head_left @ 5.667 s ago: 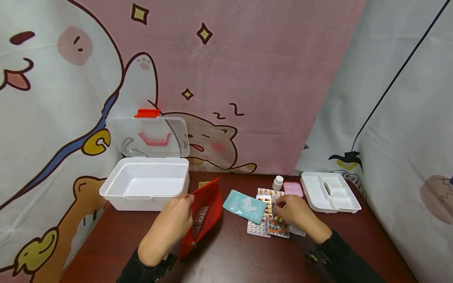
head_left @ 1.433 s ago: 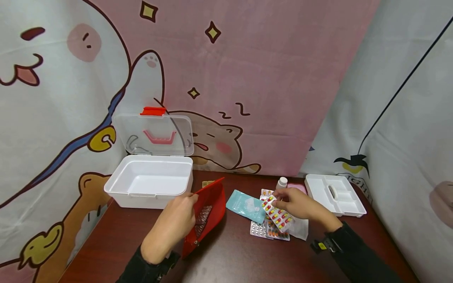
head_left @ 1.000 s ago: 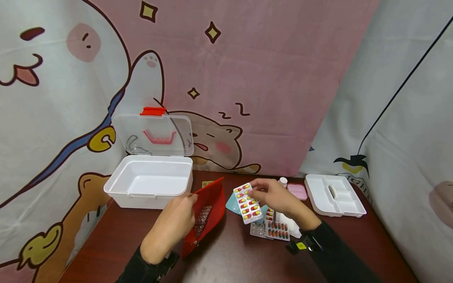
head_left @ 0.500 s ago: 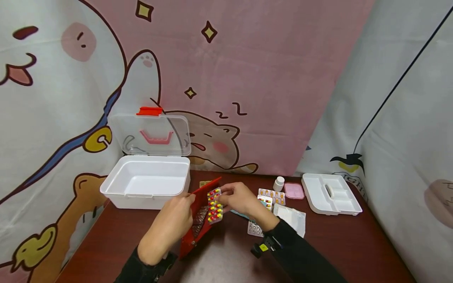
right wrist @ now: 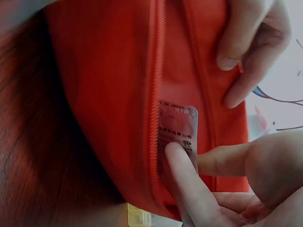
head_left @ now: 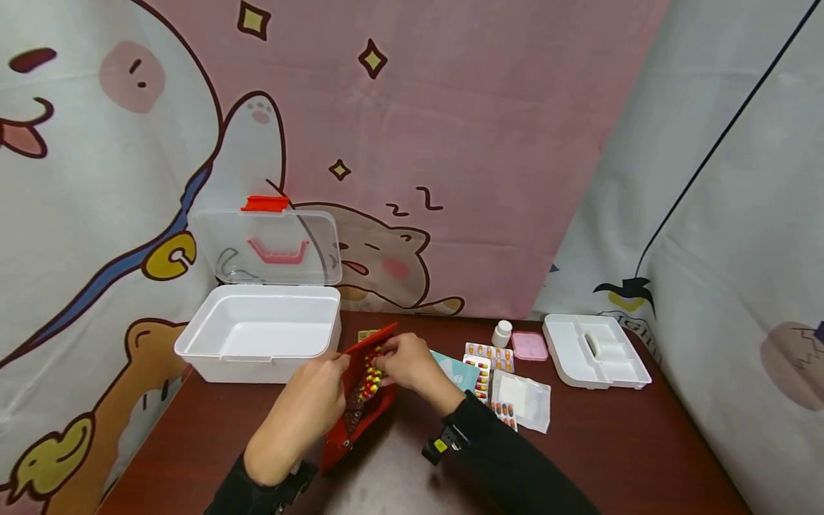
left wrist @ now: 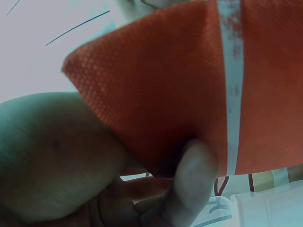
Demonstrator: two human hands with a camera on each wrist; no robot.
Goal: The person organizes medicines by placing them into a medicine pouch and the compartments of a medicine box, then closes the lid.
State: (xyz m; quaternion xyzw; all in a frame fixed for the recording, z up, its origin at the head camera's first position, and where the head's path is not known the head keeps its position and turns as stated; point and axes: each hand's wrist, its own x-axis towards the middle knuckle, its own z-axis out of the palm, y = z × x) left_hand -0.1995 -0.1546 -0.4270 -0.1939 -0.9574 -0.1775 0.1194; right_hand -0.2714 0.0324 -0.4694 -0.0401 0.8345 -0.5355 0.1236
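My left hand grips the upper edge of a red zippered pouch, thumb pressed on its fabric in the left wrist view. The pouch stands with its mouth spread. My right hand is at that mouth, pinching a blister pack of red and yellow capsules between thumb and finger. In the right wrist view the pack's printed foil back sits between the zipper edges, its lower part hidden behind the near wall. Another clear blister pack lies deeper inside the pouch.
A white box with its clear lid raised stands behind on the left. Right of the pouch lie a teal packet, several blister packs, a white packet, a white bottle, a pink case and a white divided tray.
My right hand picked the capsule blister pack off the pile, carried it left and lowered it into the pouch's mouth. My left hand has kept its grip on the pouch.
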